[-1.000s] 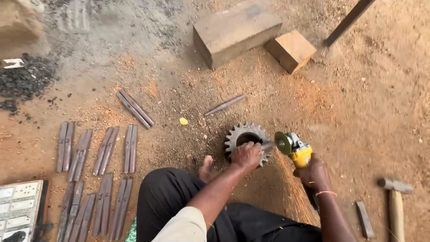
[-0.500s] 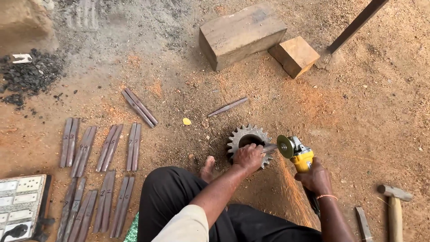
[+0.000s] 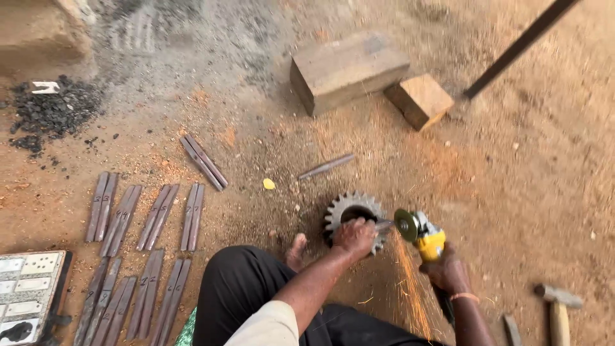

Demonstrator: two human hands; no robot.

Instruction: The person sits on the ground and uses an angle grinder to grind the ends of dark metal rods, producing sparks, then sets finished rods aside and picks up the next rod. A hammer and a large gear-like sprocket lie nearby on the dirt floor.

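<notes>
1. Two hands work low on the dirt floor (image 3: 525,192), near its lower edge. The left hand (image 3: 354,236) lies curled over the near rim of a toothed gear (image 3: 346,208), fingers pressed down on it, pinning a short metal piece (image 3: 383,225) that pokes out to the right.
2. The right hand (image 3: 448,272) is wrapped tight round a yellow grinder (image 3: 423,236); its disc meets the end of the metal piece, and sparks (image 3: 410,288) stream down toward the lower edge.
3. No box or bowl holds anything. A panel (image 3: 29,291) of pale switches lies at the lower left corner; whether it is a tray I cannot tell.
4. Flat bars (image 3: 144,218) lie in pairs in two rows left of the person's knee (image 3: 240,282); one more pair (image 3: 204,161) lies aslant above them, and a single rod (image 3: 327,166) lies above the gear.
5. Two blocks (image 3: 349,69) sit side by side toward the upper edge, with a dark pole (image 3: 519,46) slanting off to the upper right corner. A hammer (image 3: 558,304) lies near the lower right corner, and black grit (image 3: 54,109) is piled at the left edge.
6. Against half a second ago, both hands, gear and grinder sit as they did; the spark stream is now brighter and plainer. Bars, blocks and hammer have not shifted.
</notes>
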